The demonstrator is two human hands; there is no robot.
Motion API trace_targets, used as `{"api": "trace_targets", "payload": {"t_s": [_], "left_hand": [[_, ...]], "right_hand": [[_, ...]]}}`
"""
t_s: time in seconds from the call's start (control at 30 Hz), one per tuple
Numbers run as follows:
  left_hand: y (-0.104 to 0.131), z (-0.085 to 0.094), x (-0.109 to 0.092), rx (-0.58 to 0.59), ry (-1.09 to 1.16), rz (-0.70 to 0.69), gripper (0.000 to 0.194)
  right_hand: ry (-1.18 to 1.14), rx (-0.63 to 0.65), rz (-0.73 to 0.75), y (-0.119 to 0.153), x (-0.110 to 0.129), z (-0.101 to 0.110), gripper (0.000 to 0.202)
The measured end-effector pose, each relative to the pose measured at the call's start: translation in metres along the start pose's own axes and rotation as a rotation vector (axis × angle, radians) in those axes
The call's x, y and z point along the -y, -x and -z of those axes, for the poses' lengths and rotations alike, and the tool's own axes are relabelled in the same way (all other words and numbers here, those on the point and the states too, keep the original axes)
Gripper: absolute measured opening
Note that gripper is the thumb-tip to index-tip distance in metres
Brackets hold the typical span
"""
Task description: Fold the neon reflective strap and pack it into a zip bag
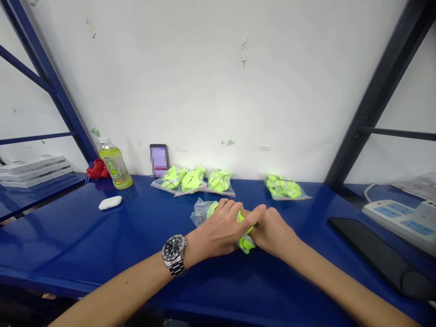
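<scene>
My left hand (221,229), with a steel wristwatch (174,250) on its wrist, is wrapped over a bundled fluorescent yellow-green reflective vest (247,244). Part of the vest shows between the hands, with a grey reflective strip on it. My right hand (272,229) is closed against its right side, fingers curled and partly hidden behind the left thumb. A clear plastic bag (200,211) sticks out past the left fingers; how far the vest sits inside it is hidden. Behind the hands lie bagged vests (193,179) in a row, and another bagged vest (283,187) further right.
On the blue table (143,227) stand a drink bottle (116,165) and a white earbud case (110,202). A phone (159,160) leans on the wall behind. At right lie a long black object (371,250) and a white power strip (402,215). Metal posts flank both sides.
</scene>
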State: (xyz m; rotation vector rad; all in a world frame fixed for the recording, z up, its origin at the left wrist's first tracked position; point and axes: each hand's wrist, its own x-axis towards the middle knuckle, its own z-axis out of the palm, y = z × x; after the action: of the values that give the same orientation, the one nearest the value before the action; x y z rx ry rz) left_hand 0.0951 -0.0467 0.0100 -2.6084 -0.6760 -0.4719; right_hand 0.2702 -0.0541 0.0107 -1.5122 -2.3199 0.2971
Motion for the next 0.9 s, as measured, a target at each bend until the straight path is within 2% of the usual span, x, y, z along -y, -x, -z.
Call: {"api": "trace_targets", "payload": {"t_s": [0.13,0.27,0.37,0.47,0.53,0.6,0.7,0.8,0.9], "left_hand": [[-0.003,0.007,-0.004,0.036,-0.046,-0.070,0.082],[-0.003,0.007,-0.003,0.023,-0.067,-0.076,0.082],[-0.001,0.003,0.000,0.022,-0.069,-0.062,0.081],[-0.001,0.001,0.004,0.006,-0.058,-0.066,0.074],[-0.002,0.000,0.006,-0.019,-0.032,-0.064,0.068],[-0.003,-0.002,0.008,-0.038,0.004,-0.058,0.066],[-0.003,-0.005,0.010,-0.095,0.073,-0.077,0.069],[-0.002,-0.009,0.013,-0.204,0.177,-0.101,0.079],[-0.001,-0.012,0.014,-0.276,0.246,-0.106,0.088]], "right_hand": [[0.289,-0.043,-0.071,-0.003,0.009,-0.009,0.024],[0.360,-0.073,-0.134,-0.004,0.019,-0.009,0.021],[0.352,-0.029,-0.053,-0.004,0.018,0.005,0.019],[0.226,0.045,0.139,0.001,0.009,0.026,0.016],[0.082,0.139,0.282,0.004,0.001,0.039,0.013],[-0.052,0.228,0.376,0.007,-0.008,0.048,0.021],[-0.197,0.319,0.407,0.008,-0.018,0.056,0.040],[-0.317,0.384,0.388,0.007,-0.022,0.055,0.037],[-0.399,0.367,0.355,0.006,-0.021,0.046,0.034]]}}
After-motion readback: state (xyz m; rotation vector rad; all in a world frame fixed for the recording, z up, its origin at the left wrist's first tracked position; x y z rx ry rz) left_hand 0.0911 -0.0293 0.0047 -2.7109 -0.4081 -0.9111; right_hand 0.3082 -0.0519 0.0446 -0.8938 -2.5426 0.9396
